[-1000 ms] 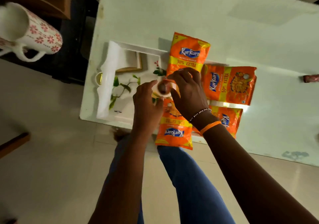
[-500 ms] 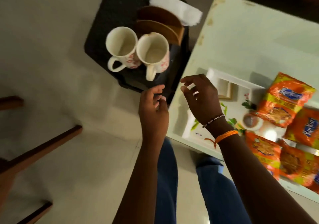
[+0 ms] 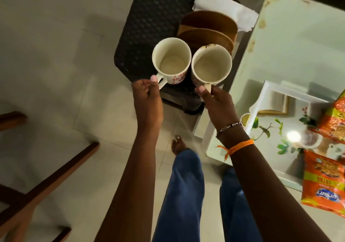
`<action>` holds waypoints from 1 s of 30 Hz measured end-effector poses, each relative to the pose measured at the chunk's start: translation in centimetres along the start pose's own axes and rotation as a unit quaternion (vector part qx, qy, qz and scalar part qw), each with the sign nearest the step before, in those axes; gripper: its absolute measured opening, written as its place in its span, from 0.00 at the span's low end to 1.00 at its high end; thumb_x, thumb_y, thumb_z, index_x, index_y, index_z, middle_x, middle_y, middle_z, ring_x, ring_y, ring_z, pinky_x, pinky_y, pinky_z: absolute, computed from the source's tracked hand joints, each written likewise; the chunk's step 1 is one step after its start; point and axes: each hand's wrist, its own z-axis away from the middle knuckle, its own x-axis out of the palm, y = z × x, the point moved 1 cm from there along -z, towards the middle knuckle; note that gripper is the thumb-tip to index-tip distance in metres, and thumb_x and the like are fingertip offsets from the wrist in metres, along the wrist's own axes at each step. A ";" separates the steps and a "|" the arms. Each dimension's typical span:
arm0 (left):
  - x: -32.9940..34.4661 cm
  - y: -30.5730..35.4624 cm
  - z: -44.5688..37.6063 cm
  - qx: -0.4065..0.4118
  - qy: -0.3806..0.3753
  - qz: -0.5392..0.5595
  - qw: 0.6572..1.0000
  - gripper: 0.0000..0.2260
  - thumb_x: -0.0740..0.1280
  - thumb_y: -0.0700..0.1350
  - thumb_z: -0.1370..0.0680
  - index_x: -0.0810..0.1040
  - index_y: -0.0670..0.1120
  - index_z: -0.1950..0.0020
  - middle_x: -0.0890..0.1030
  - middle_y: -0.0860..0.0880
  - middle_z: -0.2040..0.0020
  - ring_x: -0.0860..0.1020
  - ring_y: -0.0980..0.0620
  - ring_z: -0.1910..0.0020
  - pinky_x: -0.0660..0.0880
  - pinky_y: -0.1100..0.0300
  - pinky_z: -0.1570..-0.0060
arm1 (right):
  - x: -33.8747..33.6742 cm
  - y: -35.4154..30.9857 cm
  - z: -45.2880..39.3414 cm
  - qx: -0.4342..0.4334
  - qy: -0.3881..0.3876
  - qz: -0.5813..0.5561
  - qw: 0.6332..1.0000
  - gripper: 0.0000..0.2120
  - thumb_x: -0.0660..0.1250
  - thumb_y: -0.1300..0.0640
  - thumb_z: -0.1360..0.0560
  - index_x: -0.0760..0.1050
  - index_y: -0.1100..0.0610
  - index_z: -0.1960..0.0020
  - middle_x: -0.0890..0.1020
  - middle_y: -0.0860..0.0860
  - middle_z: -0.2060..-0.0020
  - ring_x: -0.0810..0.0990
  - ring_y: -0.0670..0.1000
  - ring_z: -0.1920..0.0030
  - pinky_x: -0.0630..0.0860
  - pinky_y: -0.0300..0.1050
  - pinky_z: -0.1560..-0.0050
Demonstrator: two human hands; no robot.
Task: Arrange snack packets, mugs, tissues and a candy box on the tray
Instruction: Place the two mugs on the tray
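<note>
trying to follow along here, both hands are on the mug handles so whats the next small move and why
Probably lift both mugs off the black stool and carry them right toward the tray. The left hand pinches the handle of the left mug and the right hand that of the right mug; both look empty, and the tray's near left part is bare beside the snack packets.

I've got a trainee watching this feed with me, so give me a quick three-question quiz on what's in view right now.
1. True or false: each hand holds a mug by its handle.
2. Where do the tissues lie: A on the tray, B beside the brown holder on the black stool, C on the floor?
3. Fill in: the mugs look ____ inside.

Key: 1 true: left hand on the left mug, right hand on the right mug. 2 B. 3 empty.
</note>
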 end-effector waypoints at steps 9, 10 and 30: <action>-0.1 -0.3 -0.9 0.051 -0.100 -0.067 0.991 0.14 0.58 0.49 0.20 0.73 0.53 0.66 0.78 0.44 0.44 0.74 0.58 0.52 0.67 0.75 0.58 | 0.6 0.2 0.5 -0.003 0.074 -0.069 0.995 0.08 0.63 0.56 0.24 0.79 0.54 0.59 0.77 0.61 0.52 0.75 0.53 0.54 0.74 0.56 0.43; 0.1 -0.4 -0.5 0.053 -0.099 -0.063 0.992 0.14 0.58 0.49 0.20 0.73 0.53 0.65 0.79 0.43 0.43 0.75 0.56 0.49 0.67 0.72 0.56 | 0.3 0.4 0.6 -0.011 0.089 -0.061 0.994 0.08 0.63 0.57 0.24 0.79 0.54 0.59 0.76 0.59 0.55 0.75 0.54 0.53 0.75 0.59 0.42; 9.3 -6.2 19.8 0.046 -0.242 -0.056 0.968 0.09 0.64 0.46 0.23 0.82 0.45 0.48 0.81 0.44 0.44 0.78 0.52 0.45 0.71 0.62 0.44 | -17.2 14.3 10.9 0.017 0.223 -0.029 0.974 0.09 0.62 0.59 0.23 0.78 0.63 0.56 0.75 0.66 0.47 0.78 0.64 0.50 0.78 0.61 0.48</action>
